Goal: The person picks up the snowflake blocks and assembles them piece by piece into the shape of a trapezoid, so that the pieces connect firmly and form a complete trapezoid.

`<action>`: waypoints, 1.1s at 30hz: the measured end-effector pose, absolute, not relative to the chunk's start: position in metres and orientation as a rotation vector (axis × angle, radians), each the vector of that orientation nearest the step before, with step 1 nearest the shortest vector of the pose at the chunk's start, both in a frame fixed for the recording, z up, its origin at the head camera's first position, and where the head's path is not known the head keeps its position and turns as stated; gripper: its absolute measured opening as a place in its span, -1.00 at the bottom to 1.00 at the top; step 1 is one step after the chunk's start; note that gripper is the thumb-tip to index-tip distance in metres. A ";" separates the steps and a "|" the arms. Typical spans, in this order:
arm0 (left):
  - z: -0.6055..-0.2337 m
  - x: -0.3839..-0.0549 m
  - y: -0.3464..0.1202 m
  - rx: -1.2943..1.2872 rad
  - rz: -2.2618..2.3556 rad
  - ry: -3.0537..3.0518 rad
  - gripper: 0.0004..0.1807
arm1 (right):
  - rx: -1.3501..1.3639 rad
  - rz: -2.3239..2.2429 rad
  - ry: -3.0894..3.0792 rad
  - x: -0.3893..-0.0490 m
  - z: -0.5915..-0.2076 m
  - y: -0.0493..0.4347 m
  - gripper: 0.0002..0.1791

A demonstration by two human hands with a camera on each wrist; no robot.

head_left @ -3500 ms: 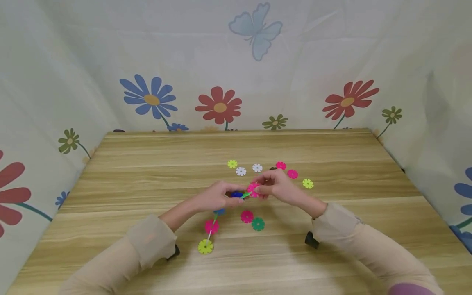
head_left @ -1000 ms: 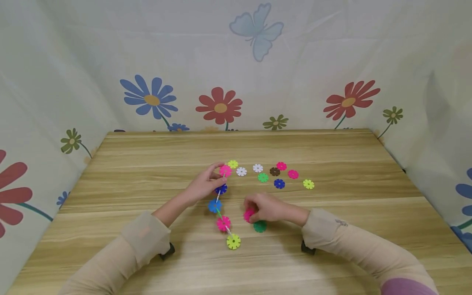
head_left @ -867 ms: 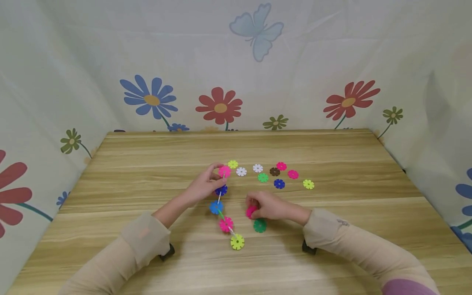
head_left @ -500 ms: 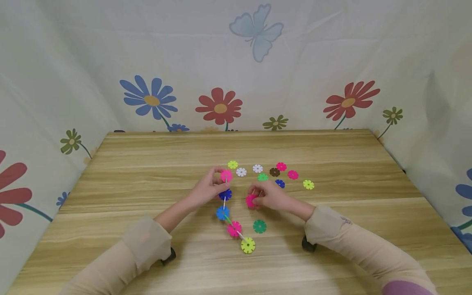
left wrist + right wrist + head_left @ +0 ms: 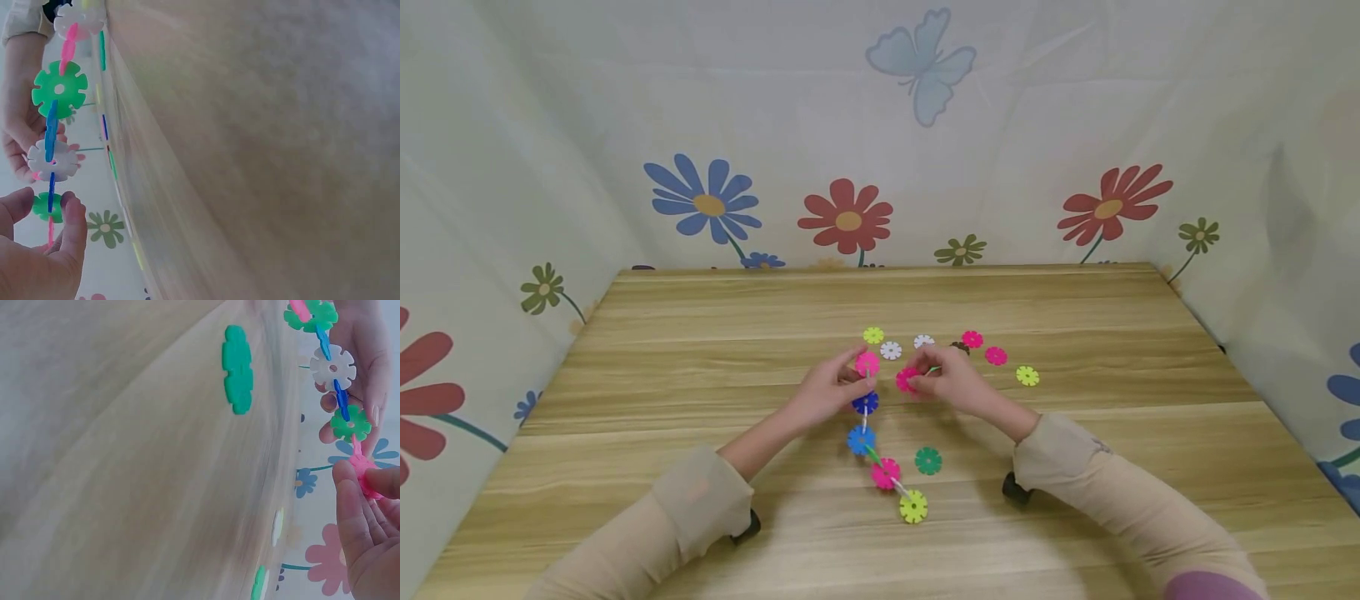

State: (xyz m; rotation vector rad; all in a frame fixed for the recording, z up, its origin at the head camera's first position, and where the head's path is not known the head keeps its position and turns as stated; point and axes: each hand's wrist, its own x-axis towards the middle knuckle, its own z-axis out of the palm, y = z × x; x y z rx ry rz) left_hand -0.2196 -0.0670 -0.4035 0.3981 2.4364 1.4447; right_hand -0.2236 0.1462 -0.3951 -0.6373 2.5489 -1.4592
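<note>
My left hand [image 5: 829, 390] pinches a green notched snowflake disc [image 5: 47, 206] near the upper end of a linked chain. That chain ends in a pink disc [image 5: 867, 364], then runs down through a dark blue disc [image 5: 866, 402], a light blue disc [image 5: 861, 440] and another pink disc [image 5: 886, 473] to a yellow disc [image 5: 913, 507]. White and green discs, edge-on from above, join them. Between thumb and fingers, my right hand [image 5: 958, 382] holds a separate pink disc [image 5: 907, 380], close to the chain's pink end. Whether the two touch is unclear.
A dark green disc [image 5: 928, 461] lies right of the chain on the wooden table [image 5: 700, 317]. Farther back are loose discs: yellow [image 5: 873, 335], white [image 5: 891, 351], pink [image 5: 996, 356] and others. My right hand covers some of them.
My right hand has picked up the pink disc beside the dark green one and raised it toward the chain's upper end. The chain's yellow lower end has swung right; my left hand moved slightly right and nearer.
</note>
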 end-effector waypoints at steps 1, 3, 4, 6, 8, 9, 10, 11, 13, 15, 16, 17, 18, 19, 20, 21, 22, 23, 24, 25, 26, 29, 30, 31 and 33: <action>-0.404 -0.219 -0.067 0.400 1.445 2.441 -0.33 | -0.620 -1.470 2.552 -0.224 -0.395 0.145 -0.89; -0.403 -0.219 -0.066 0.402 1.450 2.448 -0.33 | -0.582 -1.484 2.557 -0.225 -0.396 0.144 -0.89; -0.403 -0.219 -0.066 0.403 1.451 2.450 -0.33 | -0.558 -1.496 2.551 -0.226 -0.396 0.143 -0.89; -0.403 -0.218 -0.065 0.400 1.463 2.449 -0.34 | -0.524 -1.520 2.534 -0.226 -0.397 0.140 -0.89; -0.403 -0.218 -0.064 0.386 1.479 2.445 -0.34 | -0.504 -1.553 2.507 -0.226 -0.398 0.138 -0.89; -0.402 -0.217 -0.064 0.377 1.486 2.445 -0.34 | -0.495 -1.572 2.491 -0.226 -0.398 0.137 -0.89; -0.402 -0.217 -0.063 0.370 1.495 2.445 -0.34 | -0.489 -1.589 2.478 -0.226 -0.398 0.135 -0.89; -0.402 -0.217 -0.062 0.361 1.507 2.442 -0.34 | -0.487 -1.604 2.472 -0.226 -0.398 0.134 -0.89; -0.401 -0.216 -0.061 0.354 1.528 2.441 -0.34 | -0.479 -1.626 2.468 -0.226 -0.399 0.132 -0.89; -0.401 -0.215 -0.060 0.355 1.542 2.444 -0.34 | -0.474 -1.647 2.469 -0.226 -0.399 0.129 -0.89; -0.401 -0.214 -0.059 0.363 1.552 2.445 -0.34 | -0.469 -1.660 2.468 -0.226 -0.400 0.128 -0.88; -0.400 -0.214 -0.059 0.369 1.564 2.442 -0.34 | -0.466 -1.675 2.468 -0.226 -0.401 0.127 -0.88; -0.396 -0.211 -0.058 0.371 1.562 2.446 -0.35 | -0.460 -1.690 2.466 -0.225 -0.401 0.126 -0.89; -0.390 -0.208 -0.057 0.373 1.564 2.448 -0.36 | -0.454 -1.707 2.460 -0.225 -0.401 0.124 -0.88; -0.390 -0.208 -0.057 0.377 1.565 2.450 -0.36 | -0.447 -1.720 2.455 -0.223 -0.398 0.123 -0.89; -0.390 -0.207 -0.057 0.375 1.571 2.450 -0.37 | -0.436 -1.734 2.450 -0.222 -0.398 0.122 -0.89; -0.391 -0.208 -0.057 0.376 1.573 2.450 -0.37 | -0.429 -1.747 2.444 -0.222 -0.398 0.121 -0.89; -0.391 -0.208 -0.056 0.368 1.576 2.450 -0.37 | -0.421 -1.756 2.440 -0.221 -0.398 0.120 -0.89; -0.392 -0.208 -0.056 0.364 1.572 2.452 -0.37 | -0.410 -1.763 2.435 -0.220 -0.398 0.119 -0.89; -0.396 -0.210 -0.056 0.366 1.582 2.450 -0.36 | -0.401 -1.772 2.432 -0.220 -0.399 0.119 -0.89; -0.401 -0.213 -0.057 0.362 1.588 2.447 -0.35 | -0.397 -1.781 2.432 -0.220 -0.400 0.118 -0.88; -0.401 -0.213 -0.057 0.347 1.608 2.437 -0.34 | -0.390 -1.813 2.434 -0.221 -0.406 0.117 -0.88; -0.400 -0.212 -0.057 0.345 1.609 2.437 -0.35 | -0.392 -1.822 2.436 -0.221 -0.406 0.116 -0.88; -0.400 -0.212 -0.056 0.339 1.616 2.435 -0.35 | -0.395 -1.828 2.438 -0.220 -0.407 0.116 -0.88; -0.399 -0.211 -0.056 0.331 1.629 2.435 -0.35 | -0.411 -1.829 2.452 -0.219 -0.408 0.115 -0.89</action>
